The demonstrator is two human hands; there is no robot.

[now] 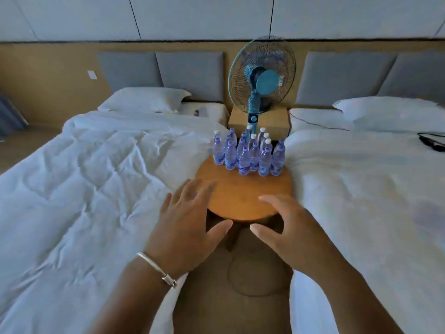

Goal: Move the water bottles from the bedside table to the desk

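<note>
Both hands reach forward with fingers spread and hold nothing: the left hand [190, 222] over the near edge of the round table [243, 196], the right hand [291, 230] beside it. The bottles [248, 153] stand clustered upright on the table's far side.

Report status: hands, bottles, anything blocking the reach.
Left hand and right hand open, empty, over the near edge of the round table. Water bottles all upright at its far side, untouched. Nothing blocking.

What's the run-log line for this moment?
left hand: open, empty | right hand: open, empty | water bottles: upright, clustered on round table far side | none moved yet
</note>
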